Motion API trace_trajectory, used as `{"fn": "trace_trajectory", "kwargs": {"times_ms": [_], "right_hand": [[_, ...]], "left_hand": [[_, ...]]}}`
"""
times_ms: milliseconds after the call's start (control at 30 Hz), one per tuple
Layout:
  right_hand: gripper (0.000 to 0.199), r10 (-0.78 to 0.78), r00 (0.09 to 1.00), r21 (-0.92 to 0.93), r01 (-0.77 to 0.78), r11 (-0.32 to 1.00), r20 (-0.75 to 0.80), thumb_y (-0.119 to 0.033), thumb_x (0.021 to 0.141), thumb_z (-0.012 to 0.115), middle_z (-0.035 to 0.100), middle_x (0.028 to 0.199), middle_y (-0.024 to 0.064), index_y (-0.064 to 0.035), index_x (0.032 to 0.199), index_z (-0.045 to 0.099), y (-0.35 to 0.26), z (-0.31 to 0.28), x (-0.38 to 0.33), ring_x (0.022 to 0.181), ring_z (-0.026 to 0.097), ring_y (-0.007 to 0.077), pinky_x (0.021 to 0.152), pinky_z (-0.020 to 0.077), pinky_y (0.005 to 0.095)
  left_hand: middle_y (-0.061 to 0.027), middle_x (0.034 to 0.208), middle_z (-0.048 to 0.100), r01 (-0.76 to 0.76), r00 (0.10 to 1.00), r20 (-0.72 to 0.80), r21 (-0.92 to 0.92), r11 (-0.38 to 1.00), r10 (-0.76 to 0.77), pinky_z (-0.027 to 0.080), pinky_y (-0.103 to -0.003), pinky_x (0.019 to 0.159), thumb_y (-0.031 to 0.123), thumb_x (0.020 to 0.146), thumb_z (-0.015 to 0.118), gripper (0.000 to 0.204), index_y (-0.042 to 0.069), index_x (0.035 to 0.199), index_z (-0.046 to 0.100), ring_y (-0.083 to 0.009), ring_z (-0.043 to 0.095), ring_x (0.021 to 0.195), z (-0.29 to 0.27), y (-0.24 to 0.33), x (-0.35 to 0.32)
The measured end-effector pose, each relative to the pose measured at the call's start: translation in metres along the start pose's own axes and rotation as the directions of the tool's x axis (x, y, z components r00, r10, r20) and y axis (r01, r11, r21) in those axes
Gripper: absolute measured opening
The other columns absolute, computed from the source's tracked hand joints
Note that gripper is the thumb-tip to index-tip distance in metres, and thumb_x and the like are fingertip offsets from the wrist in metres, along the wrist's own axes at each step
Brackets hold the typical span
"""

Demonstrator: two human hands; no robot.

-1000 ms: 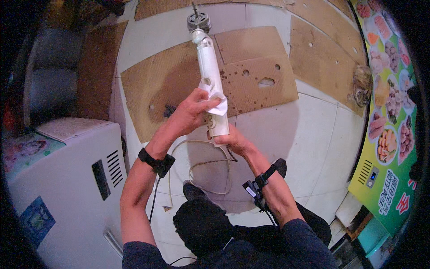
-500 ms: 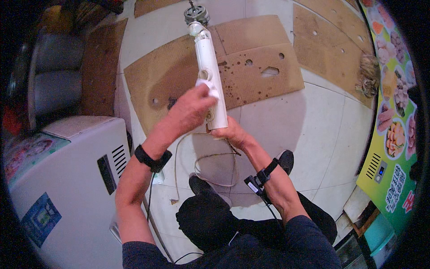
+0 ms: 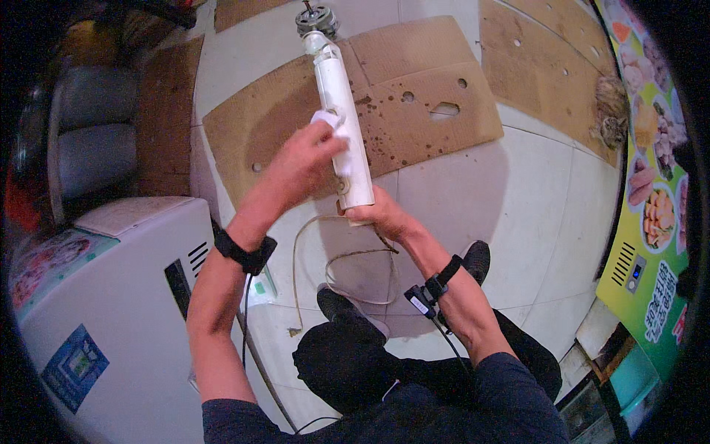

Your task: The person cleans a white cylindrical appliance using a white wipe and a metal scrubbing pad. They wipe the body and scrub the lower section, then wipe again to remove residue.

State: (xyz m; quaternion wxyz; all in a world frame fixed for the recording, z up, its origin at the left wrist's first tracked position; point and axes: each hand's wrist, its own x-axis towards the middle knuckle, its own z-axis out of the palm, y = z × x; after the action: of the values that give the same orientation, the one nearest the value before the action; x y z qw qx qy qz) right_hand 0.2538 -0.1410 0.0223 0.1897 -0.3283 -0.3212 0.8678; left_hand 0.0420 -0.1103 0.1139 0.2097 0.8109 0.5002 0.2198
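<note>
I hold a long white tube-shaped appliance [image 3: 342,111] upright over the floor, with a grey metal motor head [image 3: 316,19] at its far end. My right hand [image 3: 379,214] grips its near end from below. My left hand [image 3: 307,159] presses a small white cloth [image 3: 330,123] against the tube's side, about midway along it. A pale cord [image 3: 336,259] hangs from the near end and loops down toward my black shoes [image 3: 347,309].
Flattened brown cardboard sheets [image 3: 436,103] with holes lie on the white tiled floor [image 3: 518,207]. A white cabinet with vents [image 3: 111,296] stands at my left. A green and yellow poster wall [image 3: 651,222] runs along the right. Grey cylinders [image 3: 89,140] stand at far left.
My left hand with the cloth has slid up the tube, away from my right hand. The tube has stayed nearly in place.
</note>
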Motion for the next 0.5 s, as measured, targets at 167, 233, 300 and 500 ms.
{"fn": "trace_trajectory", "kwargs": {"times_ms": [167, 233, 300, 500], "right_hand": [[0.056, 0.038, 0.999, -0.064, -0.039, 0.997, -0.019, -0.031, 0.073, 0.086, 0.069, 0.104, 0.0015, -0.0058, 0.119, 0.068, 0.005, -0.002, 0.003, 0.091, 0.064, 0.0128, 0.081, 0.0524, 0.0304], [0.057, 0.056, 0.998, -0.091, -0.056, 0.994, 0.003, -0.031, 0.073, 0.086, 0.069, 0.105, 0.0016, -0.0054, 0.121, 0.068, 0.006, -0.003, 0.005, 0.092, 0.065, 0.0128, 0.081, 0.0528, 0.0307], [0.057, 0.072, 0.997, -0.085, -0.072, 0.994, -0.005, -0.031, 0.072, 0.086, 0.069, 0.105, 0.0014, -0.0052, 0.120, 0.068, 0.004, -0.003, 0.004, 0.093, 0.065, 0.0130, 0.081, 0.0530, 0.0307], [0.053, -0.008, 1.000, -0.025, 0.009, 1.000, 0.004, -0.033, 0.074, 0.084, 0.069, 0.102, 0.0002, -0.0064, 0.118, 0.069, -0.001, -0.001, -0.003, 0.087, 0.063, 0.0126, 0.078, 0.0512, 0.0293]], "left_hand": [[-0.0126, 0.101, 0.060, -0.082, 0.993, 0.082, -0.025, 0.996, 0.084, 0.053, -0.042, 0.083, -0.003, 0.078, 0.066, 0.027, 0.007, 0.103, 0.066, -0.0328, 0.064, 0.098, 0.002, 0.015, -0.021], [-0.0135, 0.102, 0.060, 0.080, 0.994, 0.086, -0.086, 0.993, -0.072, 0.054, -0.044, 0.083, -0.004, 0.078, 0.065, 0.029, 0.006, 0.105, 0.066, -0.0343, 0.064, 0.097, 0.005, 0.017, -0.024], [-0.0142, 0.103, 0.060, 0.122, 0.992, 0.053, -0.124, 0.985, -0.116, 0.056, -0.044, 0.082, -0.006, 0.079, 0.064, 0.030, 0.006, 0.107, 0.066, -0.0354, 0.065, 0.096, 0.006, 0.018, -0.026], [-0.0149, 0.106, 0.061, 0.126, 0.986, 0.133, -0.194, 0.973, -0.101, 0.058, -0.044, 0.085, -0.007, 0.078, 0.063, 0.035, 0.006, 0.110, 0.068, -0.0363, 0.066, 0.097, -0.008, 0.028, -0.040]]}}
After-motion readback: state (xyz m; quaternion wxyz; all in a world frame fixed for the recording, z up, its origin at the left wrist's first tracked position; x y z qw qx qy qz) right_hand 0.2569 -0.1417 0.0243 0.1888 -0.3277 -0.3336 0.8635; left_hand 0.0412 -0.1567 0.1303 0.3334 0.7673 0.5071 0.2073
